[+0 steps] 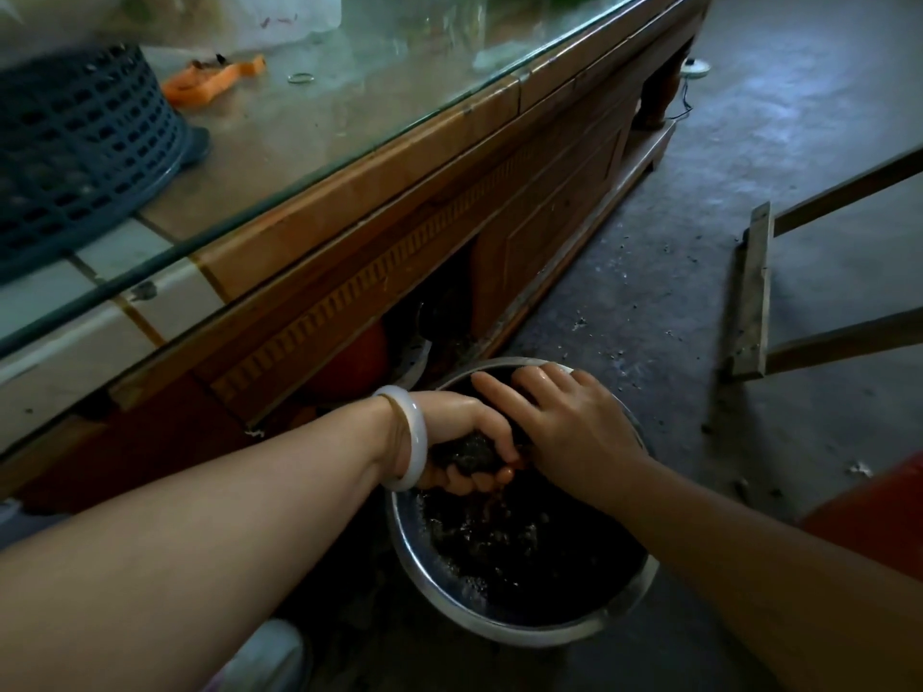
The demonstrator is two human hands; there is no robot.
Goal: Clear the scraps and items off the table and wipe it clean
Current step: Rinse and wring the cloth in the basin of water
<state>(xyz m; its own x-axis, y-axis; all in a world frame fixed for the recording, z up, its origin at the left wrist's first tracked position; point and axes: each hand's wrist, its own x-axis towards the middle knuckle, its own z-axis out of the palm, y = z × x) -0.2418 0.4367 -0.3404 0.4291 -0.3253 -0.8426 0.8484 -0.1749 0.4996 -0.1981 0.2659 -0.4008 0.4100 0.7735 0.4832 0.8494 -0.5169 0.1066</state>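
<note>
Spanning the frame from 8 o'clock to 1 o'clock, the long wooden table with a glass top (349, 192) carries several items. At 10 o'clock on it stands a blue-grey perforated plastic basket (75, 142). At 12 o'clock lies a white plastic bag (279, 17).

On the grey floor at 6 o'clock, just beside the table's lower edge, sits a round stainless-steel basin (499, 626) holding dark water. A pale wooden frame (749, 292) lies on the floor at 3 o'clock.

Both hands meet above the basin. The left hand (464, 442) has its fingers curled tight round a dark wet cloth (469, 454), gripping it. The right hand (564, 417) is at the cloth's 2 o'clock side, fingers bent over its far end; the palm side is hidden. A white smooth bangle (409, 437) encircles the left wrist.

At 11 o'clock, near the basket, lies an orange peel scrap (210, 82). A small metal ring (301, 77) lies on the glass just at its 3 o'clock side.
</note>
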